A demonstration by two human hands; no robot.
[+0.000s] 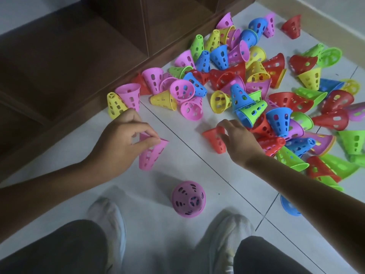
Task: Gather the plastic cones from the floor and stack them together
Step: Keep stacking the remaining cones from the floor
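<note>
Several perforated plastic cones in pink, blue, red, yellow and green lie in a loose pile (246, 82) on the white tiled floor. My left hand (122, 139) pinches the wide rim of a pink cone (150, 155), its narrow end pointing down and towards me above the floor. My right hand (241, 141) reaches over an orange-red cone (214, 138) lying at the near edge of the pile, fingers curled around its rim. A pink cone (188, 199) stands upright on the floor between my feet, narrow end up.
A dark wooden cabinet (83, 62) borders the floor on the left and back. My two feet in pale shoes (229, 240) stand at the bottom. A blue cone (288, 207) lies partly hidden under my right forearm. A pale wall skirting (325, 18) runs at the back right.
</note>
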